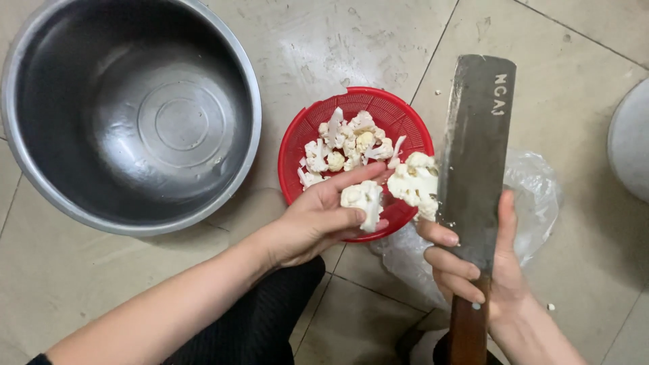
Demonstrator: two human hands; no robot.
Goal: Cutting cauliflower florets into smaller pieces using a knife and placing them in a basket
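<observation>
1. Left hand (318, 220) first: the fingers are loosely curled, thumb and forefinger pinching a white cauliflower floret (364, 199) right over the near rim of the red basket.
2. Right hand (483, 267): the fingers are wrapped tight around the wooden handle (466, 331) of a big cleaver (476, 149), thumb lying up along the right side. The blade is dark and rectangular and points away from the person.
3. A bigger cauliflower chunk (414, 182) sits against the left face of the blade, just beside the pinched floret. Can't really tell whether the right fingertips are touching it or not.
4. The red plastic basket (392, 111) is on the tiled floor (574, 81) with a pile of cut florets (345, 145) in it.
5. A crumpled clear plastic bag (537, 189) lies under and to the right of the cleaver.
6. Further left, well apart from the hands, there's a large steel bowl (135, 115).
7. Another pale round thing (632, 142) peeks in at the right edge; too cropped to say what it is.
8. The person's dark trouser leg (260, 318) shows at the bottom, between the forearms.
</observation>
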